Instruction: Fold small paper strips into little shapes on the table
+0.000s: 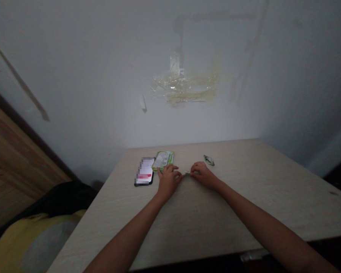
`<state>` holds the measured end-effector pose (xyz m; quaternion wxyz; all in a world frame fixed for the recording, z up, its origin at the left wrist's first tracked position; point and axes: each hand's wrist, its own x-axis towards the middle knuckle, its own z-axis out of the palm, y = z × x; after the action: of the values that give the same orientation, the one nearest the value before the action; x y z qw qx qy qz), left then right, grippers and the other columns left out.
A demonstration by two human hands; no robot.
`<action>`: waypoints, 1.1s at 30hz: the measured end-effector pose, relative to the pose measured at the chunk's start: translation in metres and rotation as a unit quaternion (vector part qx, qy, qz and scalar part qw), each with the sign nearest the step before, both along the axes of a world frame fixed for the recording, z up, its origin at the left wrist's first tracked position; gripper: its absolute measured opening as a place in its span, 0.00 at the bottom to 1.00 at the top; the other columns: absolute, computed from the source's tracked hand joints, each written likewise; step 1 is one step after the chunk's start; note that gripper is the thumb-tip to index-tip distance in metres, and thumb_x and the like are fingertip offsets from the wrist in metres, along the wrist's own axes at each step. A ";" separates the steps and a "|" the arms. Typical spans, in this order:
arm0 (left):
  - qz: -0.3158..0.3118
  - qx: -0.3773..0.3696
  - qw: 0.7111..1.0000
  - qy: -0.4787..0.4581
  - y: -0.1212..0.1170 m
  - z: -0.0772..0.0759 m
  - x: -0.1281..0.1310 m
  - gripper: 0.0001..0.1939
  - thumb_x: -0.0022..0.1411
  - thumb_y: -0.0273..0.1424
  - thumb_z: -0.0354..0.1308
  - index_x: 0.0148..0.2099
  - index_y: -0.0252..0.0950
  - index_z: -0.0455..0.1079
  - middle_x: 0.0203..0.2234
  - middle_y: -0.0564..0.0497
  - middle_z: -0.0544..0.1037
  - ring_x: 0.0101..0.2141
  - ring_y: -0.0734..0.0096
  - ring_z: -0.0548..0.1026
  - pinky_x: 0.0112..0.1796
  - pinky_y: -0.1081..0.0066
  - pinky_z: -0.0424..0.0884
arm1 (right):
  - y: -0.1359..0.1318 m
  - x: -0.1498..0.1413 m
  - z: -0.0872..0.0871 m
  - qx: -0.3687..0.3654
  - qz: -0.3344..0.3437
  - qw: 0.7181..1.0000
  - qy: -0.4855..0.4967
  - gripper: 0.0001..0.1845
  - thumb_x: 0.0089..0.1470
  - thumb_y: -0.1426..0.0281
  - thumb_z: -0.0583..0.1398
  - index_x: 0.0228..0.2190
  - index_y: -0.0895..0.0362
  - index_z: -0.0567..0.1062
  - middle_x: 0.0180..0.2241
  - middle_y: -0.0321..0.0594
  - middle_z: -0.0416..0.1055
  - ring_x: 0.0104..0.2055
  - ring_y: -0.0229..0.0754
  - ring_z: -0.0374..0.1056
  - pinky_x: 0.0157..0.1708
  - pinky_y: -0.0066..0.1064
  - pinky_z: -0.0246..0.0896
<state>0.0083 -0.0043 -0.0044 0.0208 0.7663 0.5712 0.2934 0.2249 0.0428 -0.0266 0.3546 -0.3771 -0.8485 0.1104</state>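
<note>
Between my two hands, just above or on the table, is a small whitish-grey piece point(186, 173), thin and too small to identify. My left hand point(169, 178) pinches its left end with thumb and forefinger, while the other fingers reach out near a green and white packet point(163, 160). On the other end, my right hand point(203, 174) is closed in a pinch. A small green crumpled wrapper or sachet point(208, 160) lies just beyond my right hand. Left of the packet rests a phone point(144, 172) with its screen lit.
The pale wooden table point(210, 223) stands against a grey wall point(102, 76) with peeling clear tape point(187, 87). At the lower left, beside the table, are a yellow and grey cushion-like thing point(36, 239) and dark cloth point(65, 199). A wooden panel point(11, 163) leans behind them.
</note>
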 end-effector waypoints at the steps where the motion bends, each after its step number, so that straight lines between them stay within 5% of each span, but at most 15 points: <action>1: 0.003 -0.001 1.000 -0.004 0.000 0.000 0.001 0.07 0.61 0.38 0.60 0.34 0.45 0.77 0.48 0.52 0.76 0.56 0.57 0.65 0.59 0.33 0.38 | 0.000 0.000 -0.001 0.001 -0.010 1.000 0.000 0.04 0.54 0.69 0.63 0.30 0.57 0.77 0.37 0.44 0.73 0.46 0.46 0.65 0.50 0.39 0.58; 24: 0.058 -0.015 0.998 -0.010 0.005 0.004 0.010 0.09 0.57 0.39 0.63 0.28 0.41 0.77 0.50 0.50 0.75 0.59 0.50 0.60 0.58 0.31 0.40 | -0.002 -0.016 0.001 0.006 -0.088 0.996 -0.034 0.08 0.55 0.66 0.64 0.28 0.58 0.76 0.36 0.44 0.70 0.43 0.44 0.64 0.49 0.37 0.58; 33: 0.056 -0.010 0.998 0.018 0.005 0.003 0.010 0.07 0.58 0.39 0.62 0.34 0.43 0.75 0.54 0.48 0.72 0.61 0.47 0.57 0.56 0.27 0.40 | -0.005 -0.021 0.001 -0.001 -0.124 0.989 -0.086 0.08 0.56 0.66 0.62 0.32 0.59 0.74 0.39 0.45 0.68 0.44 0.46 0.62 0.48 0.37 0.58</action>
<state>0.0181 0.0009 -0.0013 0.0017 0.7381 0.6163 0.2744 0.2044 0.0380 -0.0255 0.2904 -0.4876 -0.8226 0.0340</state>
